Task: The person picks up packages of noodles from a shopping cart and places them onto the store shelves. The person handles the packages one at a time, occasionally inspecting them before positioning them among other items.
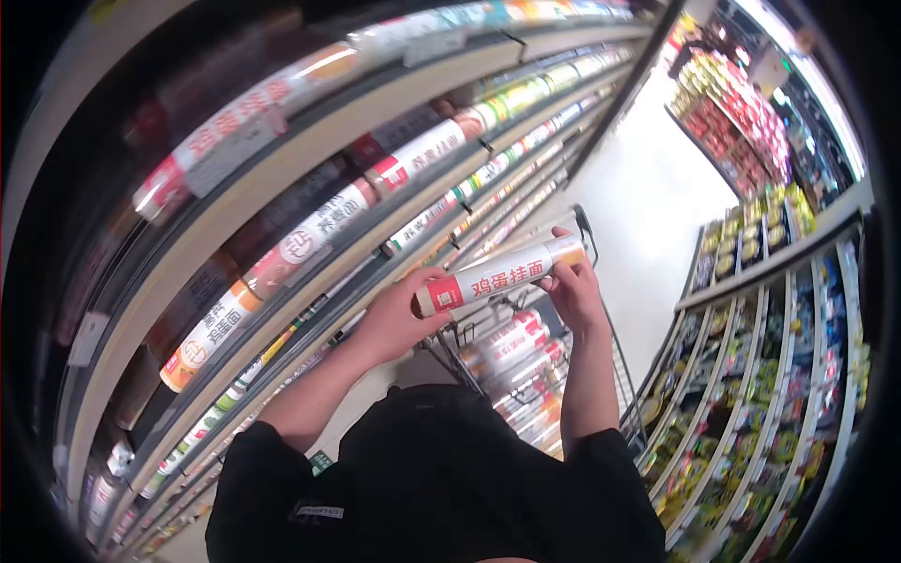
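Observation:
A long white tube pack of noodles (500, 274) with a red label end and red Chinese lettering is held level in front of me. My left hand (404, 317) grips its red end and my right hand (572, 286) grips the other end. The pack hangs above a wire shopping cart (601, 314) that holds several similar noodle packs (514, 355).
Shelves (310, 281) packed with similar tube packs run along my left. Another shelf unit (751, 375) with small colourful packs stands on my right. A pale floor aisle (648, 197) leads ahead to more displays (737, 117). My black shirt fills the bottom.

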### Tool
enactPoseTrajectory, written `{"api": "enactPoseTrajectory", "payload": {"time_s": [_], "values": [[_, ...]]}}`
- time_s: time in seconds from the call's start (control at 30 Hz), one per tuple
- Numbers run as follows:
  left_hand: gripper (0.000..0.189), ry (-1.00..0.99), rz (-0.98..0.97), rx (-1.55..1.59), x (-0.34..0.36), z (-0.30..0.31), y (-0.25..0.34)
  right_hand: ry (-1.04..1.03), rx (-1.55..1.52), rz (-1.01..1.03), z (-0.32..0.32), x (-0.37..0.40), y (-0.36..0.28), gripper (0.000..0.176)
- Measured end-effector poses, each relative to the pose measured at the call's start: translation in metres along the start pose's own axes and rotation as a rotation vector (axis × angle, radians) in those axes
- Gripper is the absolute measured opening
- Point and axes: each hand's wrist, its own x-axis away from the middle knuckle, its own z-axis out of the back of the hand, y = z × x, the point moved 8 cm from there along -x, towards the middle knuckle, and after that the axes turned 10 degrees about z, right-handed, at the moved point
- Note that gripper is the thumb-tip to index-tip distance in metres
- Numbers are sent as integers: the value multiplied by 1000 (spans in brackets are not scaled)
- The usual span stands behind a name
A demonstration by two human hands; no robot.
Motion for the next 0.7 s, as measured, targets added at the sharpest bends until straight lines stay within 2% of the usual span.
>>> {"api": "enactPoseTrajectory", "payload": {"time_s": [0.07, 0.17, 0.23, 0.27, 0.43, 0.5, 0.57, 0.63, 0.67, 0.7], "values": [[56, 88, 96, 54, 23, 42, 26, -191, 24, 23, -36, -18, -13, 70], [58, 271, -26, 58, 59, 90, 50, -357, 163, 122, -90, -40, -39, 80], [56, 467, -274, -25, 90, 127, 80, -443, 351, 246, -133, -55, -67, 86], [56, 557, -396, -69, 108, 142, 95, -418, 418, 243, -157, -60, -82, 90], [58, 932, -484, -345, 170, 206, 139, -726, 725, 644, -266, -105, -123, 74], [59, 1062, -466, -548, 187, 224, 152, -808, 863, 741, -307, -115, -131, 71], [58, 1192, -440, -662, 196, 239, 165, -815, 945, 692, -336, -130, -130, 61], [57, 1238, -317, -689, 196, 256, 167, -832, 946, 974, -367, -144, -134, 52], [55, 1265, -265, -660, 195, 269, 161, -851, 1043, 752, -390, -135, -141, 47], [54, 1292, -212, -631, 193, 281, 155, -782, 1159, 612, -396, -149, -136, 50]]}}
